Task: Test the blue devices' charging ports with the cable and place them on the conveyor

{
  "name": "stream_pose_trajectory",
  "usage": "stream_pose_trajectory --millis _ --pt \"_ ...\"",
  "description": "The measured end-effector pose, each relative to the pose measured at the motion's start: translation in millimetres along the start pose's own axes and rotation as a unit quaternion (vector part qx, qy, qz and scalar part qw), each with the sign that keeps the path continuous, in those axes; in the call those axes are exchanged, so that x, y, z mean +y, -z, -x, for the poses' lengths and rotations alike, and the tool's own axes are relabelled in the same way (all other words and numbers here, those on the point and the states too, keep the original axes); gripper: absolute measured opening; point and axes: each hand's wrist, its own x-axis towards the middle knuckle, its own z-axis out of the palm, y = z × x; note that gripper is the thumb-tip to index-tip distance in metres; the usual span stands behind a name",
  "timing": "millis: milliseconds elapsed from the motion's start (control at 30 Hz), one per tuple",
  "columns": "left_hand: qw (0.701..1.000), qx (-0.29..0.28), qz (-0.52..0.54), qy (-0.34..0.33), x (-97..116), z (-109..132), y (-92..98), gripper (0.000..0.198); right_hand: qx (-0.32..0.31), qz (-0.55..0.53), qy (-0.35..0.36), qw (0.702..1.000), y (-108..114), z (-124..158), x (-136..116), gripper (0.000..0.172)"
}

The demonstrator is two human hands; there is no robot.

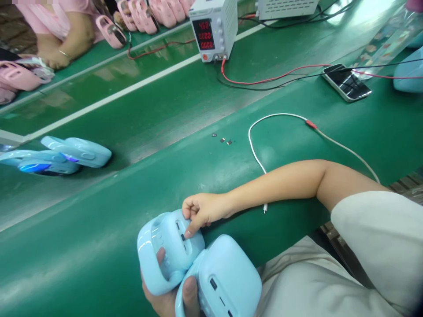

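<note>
Two light-blue portable speakers with loop handles are side by side at the bottom. My left hand [165, 300] holds both, its fingers around the handles and partly hidden behind them. The farther speaker [176, 259] has its face with small slots turned up. My right hand [208, 210] reaches across from the right with fingers curled, its thumb tip pressed at a slot of that speaker; whether something tiny is under the thumb is hidden. The nearer speaker [234, 273] shows a port and narrow slots. Beyond them, several tiny black memory cards [222, 140] lie on the green table.
A white cable [280, 114] with a red band curves beside my right forearm. Farther off are a power supply [214, 33] with red and black leads, a phone [346, 82] and a clear bottle. More blue speakers [86, 152] stand left; a person sits opposite near pink ones [111, 31].
</note>
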Motion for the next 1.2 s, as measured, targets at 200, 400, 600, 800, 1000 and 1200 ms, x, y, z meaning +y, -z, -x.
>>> stream_pose_trajectory --millis 200,400,600,800,1000,1200 --pt "0.999 -0.027 -0.019 -0.019 -10.6 1.0 6.8 0.061 0.018 -0.042 -0.002 0.999 -4.6 0.0 2.3 0.055" --pt "0.998 -0.05 -0.036 -0.024 -12.9 -0.1 11.5 0.063 0.056 -0.039 -0.006 0.998 -12.7 2.6 3.1 0.049" --pt "0.993 -0.03 -0.109 -0.02 -7.3 2.6 13.3 0.06 0.046 -0.015 -0.053 0.997 -8.9 3.7 -13.7 0.035" --pt "0.966 -0.057 -0.236 0.086 17.7 1.4 14.8 0.063 0.155 -0.122 -0.053 0.979 0.3 2.6 -30.3 0.03" --pt "0.966 -0.068 -0.248 -0.001 18.7 -2.9 19.3 0.053 0.092 -0.157 -0.021 0.983 2.4 13.8 -36.6 0.031" --pt "0.966 -0.053 -0.221 -0.123 2.7 -5.3 25.9 0.046 0.044 -0.161 -0.024 0.986 1.9 22.9 -39.6 0.015"
